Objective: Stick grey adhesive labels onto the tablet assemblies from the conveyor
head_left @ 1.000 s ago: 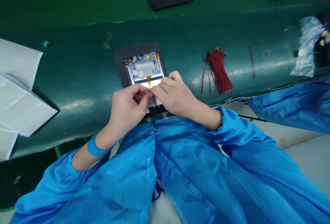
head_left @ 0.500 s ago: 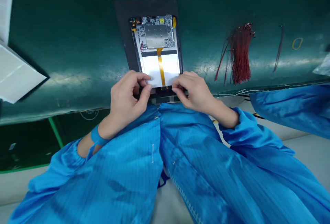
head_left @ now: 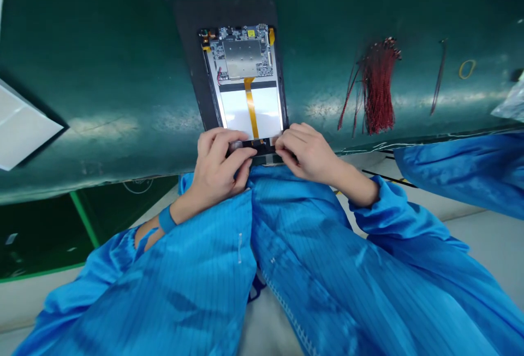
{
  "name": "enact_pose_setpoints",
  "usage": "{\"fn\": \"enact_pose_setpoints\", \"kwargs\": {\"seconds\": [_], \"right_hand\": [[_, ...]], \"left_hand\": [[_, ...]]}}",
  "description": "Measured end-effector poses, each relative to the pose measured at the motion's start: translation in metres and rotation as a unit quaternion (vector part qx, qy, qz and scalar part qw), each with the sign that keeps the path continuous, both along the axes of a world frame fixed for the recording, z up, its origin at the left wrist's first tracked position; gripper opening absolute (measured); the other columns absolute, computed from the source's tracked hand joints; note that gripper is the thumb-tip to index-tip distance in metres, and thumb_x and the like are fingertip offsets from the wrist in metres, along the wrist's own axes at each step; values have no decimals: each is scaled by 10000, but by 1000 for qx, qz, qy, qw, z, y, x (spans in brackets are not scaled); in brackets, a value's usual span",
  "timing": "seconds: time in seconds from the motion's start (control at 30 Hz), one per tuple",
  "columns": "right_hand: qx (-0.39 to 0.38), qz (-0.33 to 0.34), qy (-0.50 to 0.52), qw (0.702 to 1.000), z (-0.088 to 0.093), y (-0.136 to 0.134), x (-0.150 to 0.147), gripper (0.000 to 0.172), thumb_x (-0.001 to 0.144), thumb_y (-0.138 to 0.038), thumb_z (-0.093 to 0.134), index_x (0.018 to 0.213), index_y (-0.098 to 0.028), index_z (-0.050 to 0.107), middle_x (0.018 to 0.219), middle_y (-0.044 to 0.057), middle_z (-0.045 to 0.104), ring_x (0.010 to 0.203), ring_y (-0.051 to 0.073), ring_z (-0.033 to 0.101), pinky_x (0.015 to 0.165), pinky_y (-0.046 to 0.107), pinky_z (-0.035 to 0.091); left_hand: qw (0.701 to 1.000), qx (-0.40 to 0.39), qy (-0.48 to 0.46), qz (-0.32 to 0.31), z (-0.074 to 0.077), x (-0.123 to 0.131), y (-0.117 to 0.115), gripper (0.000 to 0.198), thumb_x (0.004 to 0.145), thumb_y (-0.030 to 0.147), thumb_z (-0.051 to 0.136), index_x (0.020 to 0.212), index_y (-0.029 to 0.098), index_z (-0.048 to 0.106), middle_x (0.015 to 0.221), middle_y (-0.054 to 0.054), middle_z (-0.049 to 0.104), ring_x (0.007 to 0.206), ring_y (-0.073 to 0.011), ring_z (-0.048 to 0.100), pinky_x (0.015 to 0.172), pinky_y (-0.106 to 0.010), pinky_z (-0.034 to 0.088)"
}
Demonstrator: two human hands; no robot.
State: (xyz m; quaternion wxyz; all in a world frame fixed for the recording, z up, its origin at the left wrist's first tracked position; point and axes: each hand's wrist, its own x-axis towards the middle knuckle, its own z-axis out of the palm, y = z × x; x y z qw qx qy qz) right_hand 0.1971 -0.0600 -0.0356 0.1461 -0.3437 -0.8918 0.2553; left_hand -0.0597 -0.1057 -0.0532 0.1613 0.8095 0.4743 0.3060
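Observation:
An opened tablet [head_left: 209, 80] lies on a dark mat [head_left: 186, 45] at the bench's front edge. Its circuit board [head_left: 242, 57] is at the far end. Nearer me is a white battery area, crossed lengthwise by an orange flex cable [head_left: 251, 107]. My left hand [head_left: 223, 162] is closed at the tablet's near left corner, thumb and fingers bent inward; what they hold, if anything, is hidden. At the near right corner, my right hand [head_left: 305, 149] pinches close to the frame. A small pale patch shows at its fingertips, too small to name.
To the right lie a bundle of dark red wires [head_left: 379, 88], a thin separate wire [head_left: 439, 77] and a yellow rubber band [head_left: 467, 69]. A clear plastic bag [head_left: 511, 102] is at the far right. White boxlike objects [head_left: 24, 126] stand left. Another blue sleeve [head_left: 462, 167] appears right.
My left hand has shifted right and towards me along the tablet's near end, its fingers curling further in. My right hand has stayed almost in place. The whole view has moved slightly.

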Motion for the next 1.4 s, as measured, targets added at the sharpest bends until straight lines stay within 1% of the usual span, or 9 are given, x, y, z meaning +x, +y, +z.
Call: {"fn": "enact_pose_setpoints", "kwargs": {"seconds": [0.23, 0.47, 0.6, 0.77, 0.87, 1.03, 1.17, 1.3, 1.4], "right_hand": [[88, 30, -14, 996, -6, -1, 3, 240, 1115, -232, 431, 975, -203, 624, 946, 84, 710, 867, 228, 505, 773, 369, 420], [119, 54, -15, 991, -11, 0, 9, 218, 1110, -215, 433, 1049, -224, 641, 952, 72, 677, 877, 228, 506, 780, 387, 427], [141, 86, -43, 985, -9, 1, 11, 273, 1118, -188, 398, 1037, -230, 655, 951, 68, 682, 890, 228, 516, 757, 400, 399], [199, 118, -61, 971, -3, 2, 10, 287, 1121, -178, 400, 1018, -198, 667, 943, 77, 681, 903, 232, 502, 754, 387, 406], [229, 124, -60, 963, 0, 3, 10, 277, 1117, -180, 429, 984, -186, 672, 928, 74, 673, 892, 225, 494, 749, 367, 406], [236, 130, -60, 961, 1, 4, 10, 279, 1114, -184, 449, 958, -183, 680, 904, 70, 668, 883, 218, 498, 744, 359, 384], [225, 129, -62, 964, 1, 5, 9, 293, 1123, -185, 425, 972, -188, 676, 923, 73, 672, 899, 221, 502, 749, 367, 363], [250, 127, -56, 958, 1, 6, 8, 267, 1110, -172, 464, 945, -154, 673, 906, 79, 670, 881, 220, 485, 734, 353, 355], [257, 124, -59, 957, 0, 5, 8, 268, 1112, -171, 456, 943, -157, 664, 895, 75, 664, 876, 221, 478, 723, 352, 347]], "left_hand": [[1000, 21, 4, -6, -1, 1, 2, 180, 917, 187, 689, 1078, 264, 712, 1249, -103, 707, 1195, -313, 594, 954, -505, 535], [1000, 18, 23, 4, -2, 3, 1, 128, 921, 218, 671, 1025, 259, 733, 1206, -96, 722, 1172, -307, 596, 949, -502, 532], [999, 25, 29, -1, -1, 4, 1, 127, 920, 217, 665, 1020, 258, 732, 1208, -91, 715, 1170, -304, 592, 935, -485, 527], [998, 57, 13, -22, -1, 4, 2, 234, 889, 163, 672, 1095, 260, 730, 1258, -81, 689, 1198, -296, 587, 960, -463, 510], [998, 58, 4, -32, -1, 4, 3, 276, 882, 145, 679, 1125, 268, 723, 1293, -73, 672, 1219, -293, 576, 983, -453, 498], [998, 52, 3, -37, -2, 4, 4, 290, 891, 144, 690, 1147, 277, 720, 1308, -68, 665, 1230, -288, 578, 994, -443, 493], [997, 56, 1, -46, -3, 6, 4, 314, 921, 160, 711, 1209, 284, 721, 1335, -72, 663, 1251, -284, 580, 959, -408, 508], [994, 94, 40, -46, -3, 7, 2, 270, 977, 202, 706, 1235, 276, 732, 1312, -76, 700, 1235, -275, 606, 991, -418, 489], [990, 114, 58, -63, -3, 7, -1, 320, 971, 160, 710, 1272, 267, 728, 1366, -87, 707, 1258, -282, 610, 1038, -437, 447]]}}
